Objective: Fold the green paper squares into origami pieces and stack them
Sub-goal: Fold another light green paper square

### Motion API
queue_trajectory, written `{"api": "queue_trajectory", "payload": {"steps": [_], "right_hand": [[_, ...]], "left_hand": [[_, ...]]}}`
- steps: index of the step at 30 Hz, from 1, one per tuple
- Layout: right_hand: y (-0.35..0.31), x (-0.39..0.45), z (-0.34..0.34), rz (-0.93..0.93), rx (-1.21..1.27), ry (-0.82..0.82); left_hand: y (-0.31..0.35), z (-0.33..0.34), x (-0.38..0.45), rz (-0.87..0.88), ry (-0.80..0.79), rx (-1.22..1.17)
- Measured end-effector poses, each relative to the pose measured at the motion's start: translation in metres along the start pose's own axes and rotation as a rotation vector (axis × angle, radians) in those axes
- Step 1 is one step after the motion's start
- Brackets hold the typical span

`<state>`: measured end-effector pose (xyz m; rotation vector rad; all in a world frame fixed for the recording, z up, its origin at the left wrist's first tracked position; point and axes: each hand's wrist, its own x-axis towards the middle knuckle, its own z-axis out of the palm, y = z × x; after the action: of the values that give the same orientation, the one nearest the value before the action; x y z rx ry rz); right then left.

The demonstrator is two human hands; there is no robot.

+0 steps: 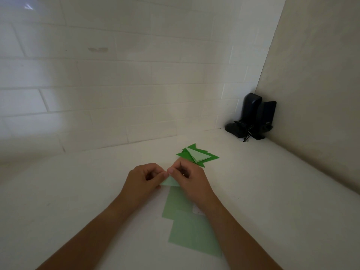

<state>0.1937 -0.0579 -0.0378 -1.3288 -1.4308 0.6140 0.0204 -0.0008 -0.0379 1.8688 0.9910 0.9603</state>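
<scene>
My left hand (145, 177) and my right hand (190, 178) meet at the middle of the white table and both pinch a small pale green folded paper (169, 182) between thumbs and fingertips. Just behind my right hand lies a stack of folded green pieces (197, 155), dark green triangles with a pale one on top. Flat green paper squares (191, 233) lie overlapping on the table below my hands, partly under my right forearm.
A white table (78, 201) runs to a white tiled wall behind and a plain wall on the right. Two black speakers (257, 117) with a tangled cable stand in the far right corner.
</scene>
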Motion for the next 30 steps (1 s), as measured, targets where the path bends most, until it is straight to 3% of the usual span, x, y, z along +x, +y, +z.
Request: {"api": "queue_trajectory", "payload": {"steps": [9,30], "right_hand": [[0.0026,0.0003,0.0004,0.009,-0.018,0.029],[0.0024,0.0019,-0.0006,0.009,-0.05,0.028]], "left_hand": [[-0.0062,0.0039,0.0038,0.067,0.01,0.119],[-0.0086,0.0028,0.0045,0.09,0.018,0.107]]}}
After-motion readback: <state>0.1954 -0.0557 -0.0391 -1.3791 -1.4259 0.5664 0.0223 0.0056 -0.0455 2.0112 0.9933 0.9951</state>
